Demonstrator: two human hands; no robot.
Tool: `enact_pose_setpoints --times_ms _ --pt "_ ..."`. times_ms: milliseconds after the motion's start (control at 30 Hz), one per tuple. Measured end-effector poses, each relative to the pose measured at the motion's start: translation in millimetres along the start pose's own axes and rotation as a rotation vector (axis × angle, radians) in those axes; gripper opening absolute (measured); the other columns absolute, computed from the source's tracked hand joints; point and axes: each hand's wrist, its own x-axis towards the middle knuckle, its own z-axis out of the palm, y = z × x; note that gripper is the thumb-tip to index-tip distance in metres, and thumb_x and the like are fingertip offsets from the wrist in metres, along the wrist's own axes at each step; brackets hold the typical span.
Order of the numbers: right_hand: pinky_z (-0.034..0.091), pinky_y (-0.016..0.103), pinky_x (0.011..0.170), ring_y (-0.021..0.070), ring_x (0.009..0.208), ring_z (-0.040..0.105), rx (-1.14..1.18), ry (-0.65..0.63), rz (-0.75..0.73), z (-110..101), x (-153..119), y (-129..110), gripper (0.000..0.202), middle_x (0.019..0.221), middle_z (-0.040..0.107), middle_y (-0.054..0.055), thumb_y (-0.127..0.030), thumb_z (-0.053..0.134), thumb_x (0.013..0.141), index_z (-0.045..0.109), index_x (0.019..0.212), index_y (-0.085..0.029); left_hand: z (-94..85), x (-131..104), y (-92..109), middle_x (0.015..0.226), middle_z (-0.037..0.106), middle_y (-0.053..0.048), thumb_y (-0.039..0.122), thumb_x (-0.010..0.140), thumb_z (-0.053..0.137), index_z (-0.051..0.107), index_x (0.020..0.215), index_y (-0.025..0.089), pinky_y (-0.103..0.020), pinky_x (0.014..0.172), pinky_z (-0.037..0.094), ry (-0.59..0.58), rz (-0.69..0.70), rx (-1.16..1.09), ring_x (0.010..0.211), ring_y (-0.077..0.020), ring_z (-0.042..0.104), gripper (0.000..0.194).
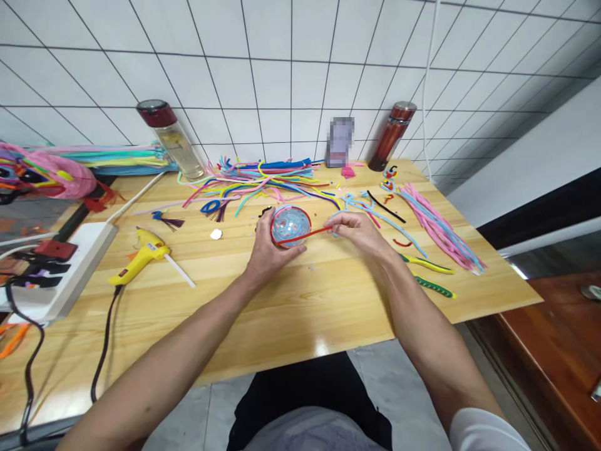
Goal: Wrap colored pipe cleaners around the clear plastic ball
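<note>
A round dish (291, 224) with a red rim and a pale blue, glittery inside is near the middle of the table. My left hand (270, 250) holds it at its left and lower edge, thumb along the near side. A thin red pipe cleaner (315, 232) runs across the near part of the dish and out to the right. Its right end is pinched in the fingers of my right hand (354, 230), just right of the dish.
Coloured pipe cleaners (277, 178) lie behind the dish, with a pink bundle (436, 225) at right. Pliers (429, 264) lie near my right forearm. A yellow glue gun (141, 255) and a power strip (84, 269) are at left. Two bottles (176, 147) (392, 138) stand by the wall.
</note>
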Motion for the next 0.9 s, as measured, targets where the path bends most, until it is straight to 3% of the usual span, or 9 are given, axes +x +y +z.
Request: enact_pose_setpoints --times_ms 267,467,700,900 --pt "0.046 0.032 0.075 0.0186 0.075 0.063 -0.042 0.101 0.066 0 1 8 0.019 0.079 0.076 0.001 -0.030 0.068 0.073 0.082 0.084 -0.022 -0.7 0 0 0.164 0.040 -0.021 0.065 0.071 0.092 0.030 0.162 0.023 -0.060 0.129 0.037 -0.010 0.016 0.005 0.156 -0.0405 0.041 0.118" --pt "0.043 0.031 0.070 0.0180 0.071 0.060 -0.088 0.104 0.058 0 4 12 0.020 0.074 0.073 -0.001 -0.029 0.065 0.072 0.080 0.083 -0.022 -0.3 1 1 0.165 0.039 -0.021 0.055 0.074 0.092 0.030 0.162 0.023 -0.060 0.130 0.035 0.000 0.019 0.028 0.158 -0.0398 0.039 0.112" --pt "0.045 0.032 0.074 0.0188 0.074 0.061 -0.118 0.103 0.053 1 4 11 0.020 0.076 0.073 0.000 -0.029 0.064 0.072 0.079 0.084 -0.022 0.8 4 -4 0.166 0.039 -0.020 0.048 0.079 0.089 0.033 0.162 0.025 -0.060 0.132 0.032 -0.001 0.094 0.085 0.161 -0.0380 0.034 0.103" --pt "0.047 0.033 0.077 0.0201 0.079 0.065 -0.146 0.100 -0.008 2 4 9 0.023 0.080 0.076 0.001 -0.032 0.064 0.073 0.082 0.084 -0.023 3.0 5 -10 0.165 0.040 -0.020 0.047 0.080 0.088 0.032 0.162 0.023 -0.057 0.132 0.033 0.009 0.130 0.076 0.159 -0.0360 0.038 0.102"
